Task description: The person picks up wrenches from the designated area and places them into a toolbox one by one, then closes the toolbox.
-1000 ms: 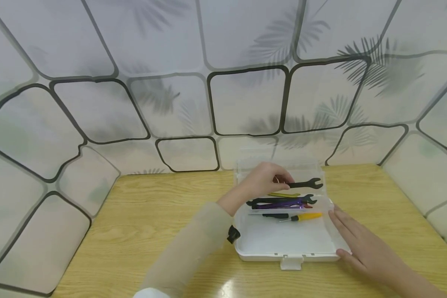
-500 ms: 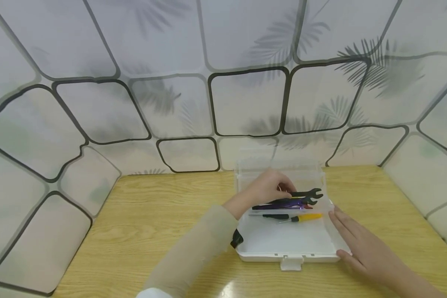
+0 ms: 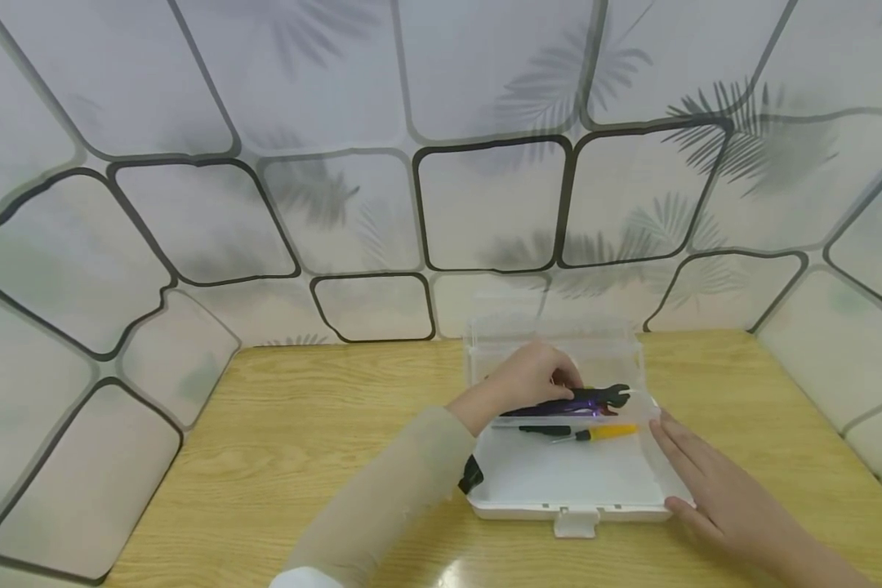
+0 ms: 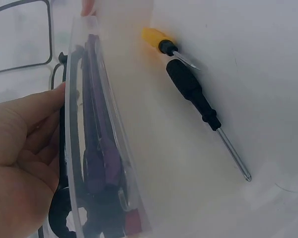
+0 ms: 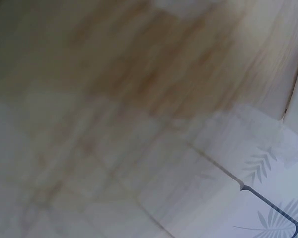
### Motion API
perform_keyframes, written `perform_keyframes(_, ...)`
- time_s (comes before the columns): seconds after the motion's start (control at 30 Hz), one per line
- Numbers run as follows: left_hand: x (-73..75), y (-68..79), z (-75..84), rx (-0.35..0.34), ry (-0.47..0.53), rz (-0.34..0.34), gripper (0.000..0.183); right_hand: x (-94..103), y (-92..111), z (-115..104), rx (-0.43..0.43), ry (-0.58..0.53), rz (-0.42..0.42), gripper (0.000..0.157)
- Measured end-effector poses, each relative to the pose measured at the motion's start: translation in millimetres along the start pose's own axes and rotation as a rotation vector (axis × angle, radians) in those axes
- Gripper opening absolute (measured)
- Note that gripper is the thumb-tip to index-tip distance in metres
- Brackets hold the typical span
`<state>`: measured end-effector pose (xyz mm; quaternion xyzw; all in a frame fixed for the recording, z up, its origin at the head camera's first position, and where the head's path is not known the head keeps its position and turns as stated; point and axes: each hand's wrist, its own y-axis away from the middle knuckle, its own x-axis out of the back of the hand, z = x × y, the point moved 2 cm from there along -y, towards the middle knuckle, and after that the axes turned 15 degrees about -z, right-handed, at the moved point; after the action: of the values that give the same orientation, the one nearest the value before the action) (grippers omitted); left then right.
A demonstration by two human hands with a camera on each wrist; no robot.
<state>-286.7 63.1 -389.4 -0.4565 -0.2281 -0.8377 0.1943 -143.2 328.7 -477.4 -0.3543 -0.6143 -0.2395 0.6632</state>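
My left hand (image 3: 532,380) pinches a black open-end wrench (image 3: 616,396) by its handle, low over the rear compartment of a white plastic box (image 3: 573,478). In the left wrist view the wrench (image 4: 63,153) runs along the upper edge of a clear wall. Behind that wall lie purple wrenches (image 4: 100,153) and a small red piece (image 4: 133,221). My right hand (image 3: 728,498) rests with extended fingers against the box's right side. In the box's front part are a yellow screwdriver (image 3: 613,431) and a black-handled screwdriver (image 4: 188,89).
The box's clear lid (image 3: 559,335) stands raised at the back, near the patterned wall (image 3: 492,204). A white latch (image 3: 576,523) hangs at the front edge. Beneath everything is a wood-grain table (image 3: 323,425). The right wrist view is mostly blurred.
My left hand has lowered the black wrench from in front of the raised lid down to the other wrenches. The right hand has stayed at the box's side.
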Motion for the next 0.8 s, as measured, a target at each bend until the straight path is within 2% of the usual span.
perform_keyframes(0.27, 2.9, 4.1, -0.4, 0.014, -0.026, -0.024, 0.017, 0.4, 0, -1, -0.006, 0.005, -0.002, 0.098)
perform_keyframes(0.6, 5.7, 12.7, -5.0, 0.054, -0.169, -0.051, 0.016, -0.1, 0, 0, 0.007, -0.001, 0.007, 0.095)
perform_keyframes(0.8, 9.6, 20.5, -8.4, 0.065, -0.169, -0.034, 0.017, 0.0, 0, 0, 0.008, 0.01, 0.006, 0.096)
